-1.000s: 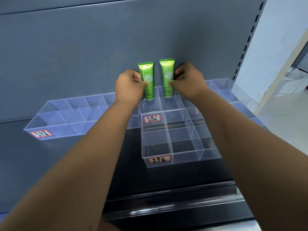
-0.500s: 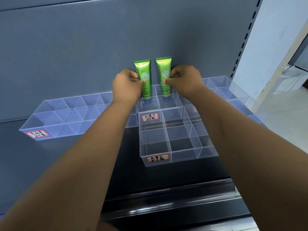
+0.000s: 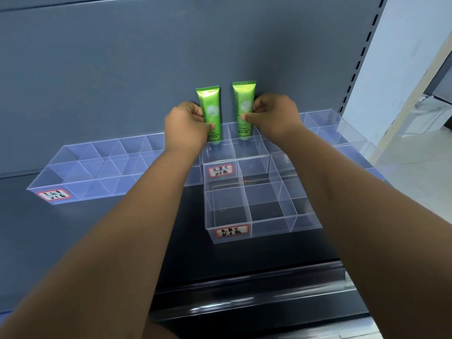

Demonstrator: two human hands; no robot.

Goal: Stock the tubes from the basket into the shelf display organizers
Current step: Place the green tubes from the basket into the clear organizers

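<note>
Two green Chamomile tubes stand upright against the grey back panel, their lower ends in the rear cells of a clear divided organizer [image 3: 221, 159]. My left hand [image 3: 186, 127] pinches the left tube [image 3: 209, 106] at mid height. My right hand [image 3: 274, 115] pinches the right tube [image 3: 243, 99] the same way. A second clear organizer [image 3: 263, 231] with a red-framed label sits in front, its cells holding nothing. The basket is out of view.
A long clear organizer [image 3: 80, 192] lies on the shelf to the left, another [image 3: 342, 133] to the right. The dark shelf front rail [image 3: 256, 287] runs below. A slotted upright [image 3: 362, 50] bounds the right side, with floor beyond.
Both hands and tubes stay in place at the rear cells. The view has shifted a little; the tubes sit slightly further apart in the picture.
</note>
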